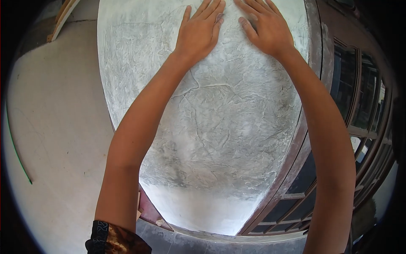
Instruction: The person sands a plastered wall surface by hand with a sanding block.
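Note:
Both arms reach up across a grey-white wall [211,127] with a rough, cracked, wrinkled surface. My left hand [200,30] lies flat against its upper part, fingers stretched out and slightly spread. Beside it, a short gap away, my right hand [269,28] rests in the same way, palm toward the wall and thumb pointing inward. Some fingertips are cut off by the top edge of the view. No tool shows in either hand, though the palms are hidden.
A dark wooden frame with glass panes [355,89] borders the wall on the right. To the left is a beige surface [63,106] with a thin green strip [19,156]. Wooden pieces [63,17] stand at upper left. Grey floor tiles [186,245] run along the bottom.

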`<state>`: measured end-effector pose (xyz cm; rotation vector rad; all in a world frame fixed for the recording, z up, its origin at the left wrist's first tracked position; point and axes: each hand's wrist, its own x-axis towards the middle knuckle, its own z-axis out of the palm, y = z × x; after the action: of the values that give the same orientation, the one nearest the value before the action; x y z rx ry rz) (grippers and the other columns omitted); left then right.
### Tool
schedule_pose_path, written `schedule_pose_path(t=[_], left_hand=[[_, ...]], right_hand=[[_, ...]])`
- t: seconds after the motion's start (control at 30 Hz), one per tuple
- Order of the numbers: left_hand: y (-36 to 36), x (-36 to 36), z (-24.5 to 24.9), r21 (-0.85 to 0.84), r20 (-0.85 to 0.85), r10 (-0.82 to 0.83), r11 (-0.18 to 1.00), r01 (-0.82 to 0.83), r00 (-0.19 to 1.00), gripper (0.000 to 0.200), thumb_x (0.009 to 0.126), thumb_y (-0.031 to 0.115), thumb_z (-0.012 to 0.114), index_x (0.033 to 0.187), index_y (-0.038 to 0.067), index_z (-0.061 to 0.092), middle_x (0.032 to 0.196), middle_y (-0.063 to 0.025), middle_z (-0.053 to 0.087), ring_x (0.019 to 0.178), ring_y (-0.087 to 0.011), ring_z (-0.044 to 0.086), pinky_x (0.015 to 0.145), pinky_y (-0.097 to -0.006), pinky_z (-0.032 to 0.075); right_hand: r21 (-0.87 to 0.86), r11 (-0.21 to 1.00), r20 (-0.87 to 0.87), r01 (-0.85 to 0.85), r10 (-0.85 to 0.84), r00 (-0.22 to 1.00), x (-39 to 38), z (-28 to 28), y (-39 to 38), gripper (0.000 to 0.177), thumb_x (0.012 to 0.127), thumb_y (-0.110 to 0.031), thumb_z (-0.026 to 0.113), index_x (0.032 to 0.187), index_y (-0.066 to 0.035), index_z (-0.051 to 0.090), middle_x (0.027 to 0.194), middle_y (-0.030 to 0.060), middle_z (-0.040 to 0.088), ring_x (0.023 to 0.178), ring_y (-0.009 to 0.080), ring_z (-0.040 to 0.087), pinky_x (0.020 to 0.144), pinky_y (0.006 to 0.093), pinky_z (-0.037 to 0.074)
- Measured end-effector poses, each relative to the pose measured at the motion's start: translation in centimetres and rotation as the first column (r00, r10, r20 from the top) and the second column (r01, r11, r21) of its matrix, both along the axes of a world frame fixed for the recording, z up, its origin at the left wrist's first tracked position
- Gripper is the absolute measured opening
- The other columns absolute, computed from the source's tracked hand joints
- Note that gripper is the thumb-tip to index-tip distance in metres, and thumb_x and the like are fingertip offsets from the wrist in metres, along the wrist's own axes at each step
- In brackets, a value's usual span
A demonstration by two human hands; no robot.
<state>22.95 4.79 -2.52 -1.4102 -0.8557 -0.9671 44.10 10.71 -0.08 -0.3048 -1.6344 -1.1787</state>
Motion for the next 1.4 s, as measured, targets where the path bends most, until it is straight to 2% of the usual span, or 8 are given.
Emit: schedule_pose_path(t=[0.1, 0.33, 0.47, 0.7, 0.87, 1.07, 1.27, 1.4], left_hand=[[-0.4, -0.2, -5.6, 0.003, -0.092, -0.023, 1.0, 0.024, 0.995, 0.047, 0.107, 0.026, 0.049, 0.154, 0.016, 0.05, 0.161, -0.002, 0.047, 0.15, -0.0213, 0.04, 0.124, -0.0561, 0.026], [-0.3, 1.1, 2.4, 0.018, 0.027, 0.011, 1.0, -0.011, 1.0, 0.048, 0.11, 0.022, 0.04, 0.154, 0.001, 0.045, 0.165, -0.0138, 0.039, 0.153, -0.0326, 0.034, 0.124, -0.0552, 0.025], [0.6, 0.9, -5.9, 0.095, 0.01, -0.038, 0.995, 0.037, 0.999, 0.044, 0.108, 0.025, 0.049, 0.151, 0.015, 0.053, 0.158, -0.001, 0.051, 0.148, -0.0235, 0.043, 0.122, -0.0581, 0.028], [0.5, 1.6, 2.7, 0.069, 0.066, 0.015, 0.997, -0.019, 0.998, 0.044, 0.108, 0.022, 0.045, 0.149, 0.007, 0.052, 0.159, -0.0097, 0.048, 0.149, -0.0288, 0.041, 0.122, -0.0572, 0.029], [0.3, 1.8, -5.9, 0.029, 0.077, 0.051, 0.998, -0.053, 0.996, 0.047, 0.108, 0.018, 0.044, 0.152, 0.002, 0.048, 0.162, -0.0148, 0.043, 0.15, -0.0358, 0.039, 0.121, -0.0587, 0.029], [0.6, 2.5, 2.6, 0.161, 0.132, -0.002, 0.987, -0.019, 0.991, 0.046, 0.109, 0.022, 0.042, 0.15, 0.002, 0.05, 0.16, -0.0162, 0.045, 0.149, -0.0355, 0.04, 0.121, -0.0594, 0.03], [1.5, 3.0, -7.1, 0.207, 0.165, -0.035, 0.978, 0.0, 0.986, 0.042, 0.105, 0.021, 0.052, 0.145, 0.009, 0.058, 0.155, -0.0079, 0.054, 0.146, -0.0278, 0.046, 0.117, -0.063, 0.034], [-0.5, 3.9, 0.4, 0.065, 0.23, -0.033, 0.998, 0.018, 0.973, 0.046, 0.106, 0.022, 0.051, 0.15, 0.009, 0.053, 0.157, -0.0091, 0.052, 0.149, -0.0291, 0.042, 0.119, -0.0626, 0.031]], right_hand=[[0.012, 0.999, 0.0, -0.046, 0.046, 0.999, 0.1, 0.0, -0.1, 0.054, 0.102, -0.027, 0.048, 0.149, -0.001, 0.05, 0.161, 0.0182, 0.044, 0.151, 0.0341, 0.038, 0.126, 0.0496, 0.025], [0.035, 0.997, 0.006, -0.064, 0.064, 0.998, 0.1, 0.2, 0.0, 0.052, 0.101, -0.025, 0.05, 0.146, 0.001, 0.054, 0.157, 0.0199, 0.048, 0.149, 0.0359, 0.039, 0.125, 0.0503, 0.026], [0.052, 0.997, 0.02, -0.066, 0.065, 0.998, 0.1, 0.0, 0.5, 0.051, 0.101, -0.025, 0.05, 0.145, 0.001, 0.054, 0.157, 0.0206, 0.048, 0.149, 0.0362, 0.04, 0.125, 0.0508, 0.026], [0.051, 0.995, 0.03, -0.084, 0.083, 0.996, 0.1, 0.2, 0.4, 0.051, 0.101, -0.025, 0.051, 0.144, 0.002, 0.055, 0.156, 0.0202, 0.049, 0.149, 0.0358, 0.039, 0.126, 0.0499, 0.025], [0.036, 0.993, 0.022, -0.108, 0.108, 0.994, 0.0, 0.0, 0.7, 0.051, 0.1, -0.024, 0.051, 0.144, 0.002, 0.055, 0.156, 0.0194, 0.049, 0.149, 0.0348, 0.039, 0.126, 0.0496, 0.025], [0.007, 0.997, 0.014, -0.071, 0.071, 0.997, 0.0, -0.1, -0.1, 0.051, 0.099, -0.023, 0.051, 0.144, 0.002, 0.056, 0.156, 0.0189, 0.049, 0.149, 0.0341, 0.04, 0.126, 0.049, 0.025], [0.041, 0.993, 0.048, -0.107, 0.105, 0.993, 0.2, -0.1, 0.7, 0.05, 0.099, -0.022, 0.051, 0.143, 0.002, 0.056, 0.156, 0.0185, 0.05, 0.149, 0.0341, 0.04, 0.126, 0.0492, 0.025], [0.042, 0.992, 0.039, -0.118, 0.116, 0.992, 0.1, 0.0, 0.7, 0.051, 0.098, -0.022, 0.051, 0.143, 0.002, 0.056, 0.156, 0.0185, 0.05, 0.149, 0.0343, 0.04, 0.126, 0.0494, 0.025]])
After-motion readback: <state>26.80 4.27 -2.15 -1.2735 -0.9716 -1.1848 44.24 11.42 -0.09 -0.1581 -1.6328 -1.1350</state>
